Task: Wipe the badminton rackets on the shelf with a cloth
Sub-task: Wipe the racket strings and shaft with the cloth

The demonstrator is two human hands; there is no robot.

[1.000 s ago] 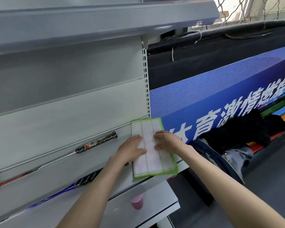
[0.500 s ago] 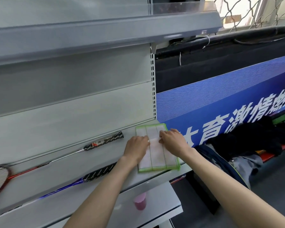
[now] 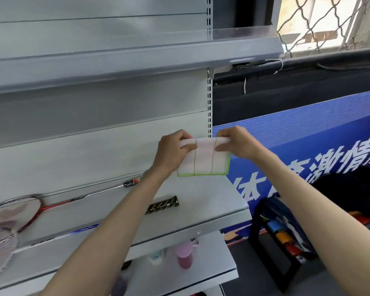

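- I see first the grey metal shelf unit, which fills the left and middle of my view; its middle shelf board carries the rackets.
- To the right stands a blue banner with big white characters, and above it a wire fence at the window.
- Low on the right there is a dark bag with coloured pieces on it, beside the shelf unit.
- The red racket lies along the back of the middle shelf, its head at the left edge of the view and its shaft passing behind my left forearm.
- The second racket, with a white frame and a blue shaft, lies nearer to the front edge; its dark patterned handle comes out on the right side of my left forearm.
- The cloth, white with green border and green lines, hangs in the air above the right part of the middle shelf, not touching the board.
- My left hand pinches the upper left corner of the cloth, fingers curled around it.
- My right hand grasps the upper right corner in the same way.
- On the lower shelf stands a pink bottle, with a small white bottle just beside it.
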